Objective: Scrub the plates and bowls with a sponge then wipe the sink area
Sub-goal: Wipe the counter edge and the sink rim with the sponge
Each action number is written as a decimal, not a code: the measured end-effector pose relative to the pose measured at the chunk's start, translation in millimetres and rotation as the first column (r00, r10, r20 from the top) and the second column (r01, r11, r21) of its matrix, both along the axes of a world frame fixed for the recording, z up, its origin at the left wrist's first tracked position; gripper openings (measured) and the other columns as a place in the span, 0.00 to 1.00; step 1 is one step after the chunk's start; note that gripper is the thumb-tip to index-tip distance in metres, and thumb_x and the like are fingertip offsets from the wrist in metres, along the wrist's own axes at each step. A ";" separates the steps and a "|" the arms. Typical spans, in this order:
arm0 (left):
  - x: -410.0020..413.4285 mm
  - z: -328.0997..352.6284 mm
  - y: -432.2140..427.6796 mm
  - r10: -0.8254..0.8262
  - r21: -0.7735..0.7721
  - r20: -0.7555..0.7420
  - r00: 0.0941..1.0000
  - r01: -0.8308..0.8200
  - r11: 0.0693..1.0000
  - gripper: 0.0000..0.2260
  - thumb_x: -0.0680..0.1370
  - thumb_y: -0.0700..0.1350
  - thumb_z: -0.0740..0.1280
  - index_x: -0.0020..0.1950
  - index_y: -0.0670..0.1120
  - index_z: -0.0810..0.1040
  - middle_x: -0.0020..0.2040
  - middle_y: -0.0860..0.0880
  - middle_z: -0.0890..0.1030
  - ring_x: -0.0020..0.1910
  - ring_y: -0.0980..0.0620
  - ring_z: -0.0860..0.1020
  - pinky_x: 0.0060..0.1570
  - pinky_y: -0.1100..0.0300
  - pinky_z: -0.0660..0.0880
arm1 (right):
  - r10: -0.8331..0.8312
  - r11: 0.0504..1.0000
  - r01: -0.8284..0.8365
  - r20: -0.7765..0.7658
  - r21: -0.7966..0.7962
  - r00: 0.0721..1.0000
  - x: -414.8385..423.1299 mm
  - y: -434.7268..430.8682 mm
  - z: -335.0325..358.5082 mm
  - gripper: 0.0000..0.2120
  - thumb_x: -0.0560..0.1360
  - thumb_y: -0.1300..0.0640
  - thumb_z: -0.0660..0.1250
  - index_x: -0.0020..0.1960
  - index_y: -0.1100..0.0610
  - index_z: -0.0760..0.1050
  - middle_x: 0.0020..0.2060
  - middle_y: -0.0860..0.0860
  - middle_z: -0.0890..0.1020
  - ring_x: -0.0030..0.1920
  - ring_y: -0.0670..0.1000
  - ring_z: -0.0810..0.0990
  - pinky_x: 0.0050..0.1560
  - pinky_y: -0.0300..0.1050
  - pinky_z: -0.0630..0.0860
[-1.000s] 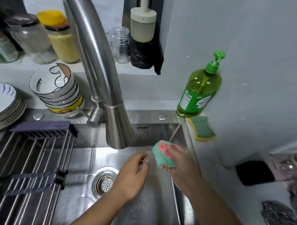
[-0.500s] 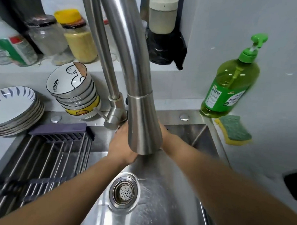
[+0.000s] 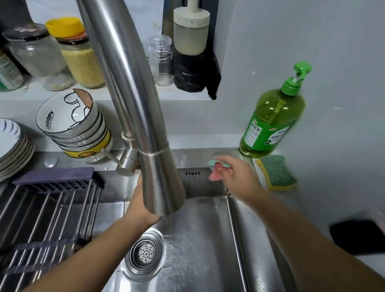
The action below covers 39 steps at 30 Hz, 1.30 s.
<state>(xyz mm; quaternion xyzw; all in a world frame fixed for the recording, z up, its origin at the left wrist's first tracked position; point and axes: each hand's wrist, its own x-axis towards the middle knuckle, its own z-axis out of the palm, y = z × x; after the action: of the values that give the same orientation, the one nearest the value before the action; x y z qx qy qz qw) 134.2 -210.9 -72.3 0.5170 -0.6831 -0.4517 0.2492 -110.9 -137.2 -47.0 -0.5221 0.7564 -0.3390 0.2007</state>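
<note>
One outstretched right hand [image 3: 237,175] around sponge [image 3: 215,174].

You get soft, even, cool light with only faint shadows behind the bowls [image 3: 74,128]. A pale streak of glare runs down the faucet [image 3: 132,104], and the wet sink [image 3: 205,255] floor glints in patches. Your right hand [image 3: 236,171], its sponge [image 3: 217,170] and the bottle [image 3: 273,124] smear with motion blur. The wide lens bows the jars [image 3: 37,53] and rack [image 3: 43,206] at the edges; the lower right corner is soft.
</note>
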 end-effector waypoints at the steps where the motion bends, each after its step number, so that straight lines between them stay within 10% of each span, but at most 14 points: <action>1: -4.5 11.4 7.7 -0.019 0.026 0.073 0.997 0.017 1.000 0.36 0.68 0.64 0.67 0.71 0.45 0.73 0.61 0.52 0.81 0.54 0.80 0.70 0.60 0.79 0.65 | -0.096 0.994 0.107 0.285 -0.025 0.954 0.6 15.3 11.2 0.08 0.81 0.64 0.63 0.54 0.57 0.81 0.40 0.46 0.85 0.38 0.42 0.80 0.39 0.32 0.73; 4: -3.5 10.8 47.3 -0.099 0.075 0.252 0.963 0.082 0.994 0.32 0.69 0.69 0.56 0.65 0.53 0.75 0.51 0.49 0.83 0.53 0.62 0.79 0.55 0.67 0.72 | -0.209 0.956 0.266 0.927 0.125 0.312 15.8 60.9 22.6 0.11 0.83 0.57 0.60 0.42 0.53 0.74 0.30 0.47 0.78 0.27 0.45 0.74 0.26 0.35 0.63; 7: -13.7 28.6 94.4 -0.220 0.030 0.182 0.958 0.218 0.976 0.16 0.82 0.54 0.61 0.69 0.51 0.75 0.62 0.48 0.80 0.62 0.49 0.79 0.61 0.56 0.75 | -0.267 0.898 0.330 0.956 0.291 -0.119 37.8 106.1 24.8 0.11 0.82 0.52 0.63 0.42 0.52 0.78 0.32 0.50 0.78 0.30 0.46 0.72 0.29 0.36 0.69; 11: -19.4 57.3 160.1 -0.183 0.270 -0.126 0.975 0.211 0.939 0.11 0.85 0.43 0.63 0.63 0.58 0.75 0.65 0.57 0.80 0.62 0.62 0.78 0.62 0.73 0.69 | -0.335 0.872 0.346 0.938 0.346 -0.095 82.9 150.2 38.4 0.07 0.82 0.60 0.62 0.56 0.55 0.78 0.38 0.54 0.82 0.27 0.45 0.77 0.21 0.36 0.69; 16: -25.6 99.4 236.3 0.368 0.774 -0.496 0.786 0.207 0.598 0.15 0.85 0.49 0.60 0.61 0.44 0.84 0.59 0.46 0.86 0.65 0.50 0.80 0.73 0.51 0.70 | -0.457 0.872 0.415 0.736 0.260 0.499 130.6 187.5 51.7 0.16 0.79 0.69 0.61 0.55 0.53 0.83 0.53 0.51 0.86 0.53 0.46 0.84 0.52 0.38 0.80; 18: -23.3 113.0 257.6 0.493 0.844 -0.506 0.707 0.288 0.453 0.25 0.80 0.58 0.60 0.68 0.44 0.80 0.67 0.43 0.82 0.72 0.46 0.75 0.78 0.45 0.62 | -0.436 0.880 0.420 0.732 0.224 0.523 143.3 201.6 56.0 0.13 0.81 0.63 0.62 0.54 0.52 0.83 0.54 0.50 0.86 0.57 0.46 0.82 0.61 0.44 0.77; 22: -9.8 124.2 275.8 0.462 0.840 -0.500 0.732 0.281 0.464 0.32 0.79 0.65 0.52 0.68 0.43 0.77 0.69 0.40 0.80 0.70 0.45 0.76 0.74 0.47 0.65 | -0.390 0.903 0.373 0.773 0.214 0.500 149.8 218.1 61.7 0.09 0.82 0.55 0.65 0.50 0.58 0.81 0.43 0.56 0.85 0.44 0.53 0.83 0.47 0.48 0.77; 28: 28.2 119.7 283.2 0.524 0.786 -0.292 0.800 -0.111 0.608 0.15 0.85 0.53 0.58 0.61 0.45 0.77 0.55 0.42 0.85 0.53 0.50 0.82 0.48 0.55 0.77 | -0.388 0.912 0.311 0.811 0.268 0.438 121.0 202.3 59.4 0.05 0.80 0.65 0.64 0.50 0.61 0.79 0.45 0.58 0.84 0.33 0.53 0.81 0.33 0.47 0.81; 31: 44.5 112.2 286.2 0.563 0.784 -0.221 0.797 -0.198 0.588 0.14 0.86 0.51 0.57 0.62 0.43 0.75 0.49 0.39 0.84 0.46 0.46 0.80 0.43 0.56 0.76 | -0.365 0.930 0.213 0.689 0.299 0.627 115.4 196.2 64.6 0.05 0.81 0.61 0.66 0.47 0.57 0.79 0.38 0.54 0.82 0.24 0.46 0.71 0.22 0.38 0.67; 39: 57.9 111.7 281.7 0.502 0.782 -0.204 0.840 -0.169 0.600 0.16 0.86 0.52 0.56 0.60 0.43 0.76 0.44 0.42 0.86 0.44 0.46 0.80 0.47 0.54 0.76 | -0.388 0.873 0.114 0.533 0.474 0.752 123.0 181.9 75.2 0.18 0.84 0.47 0.56 0.39 0.56 0.70 0.26 0.49 0.67 0.19 0.47 0.62 0.22 0.36 0.57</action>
<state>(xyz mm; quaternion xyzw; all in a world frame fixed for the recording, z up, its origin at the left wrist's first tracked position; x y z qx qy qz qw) 192.1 70.8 39.4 0.5889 -0.2609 -0.7275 0.2362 12.1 44.7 28.2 -0.2196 0.7680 -0.3464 0.4919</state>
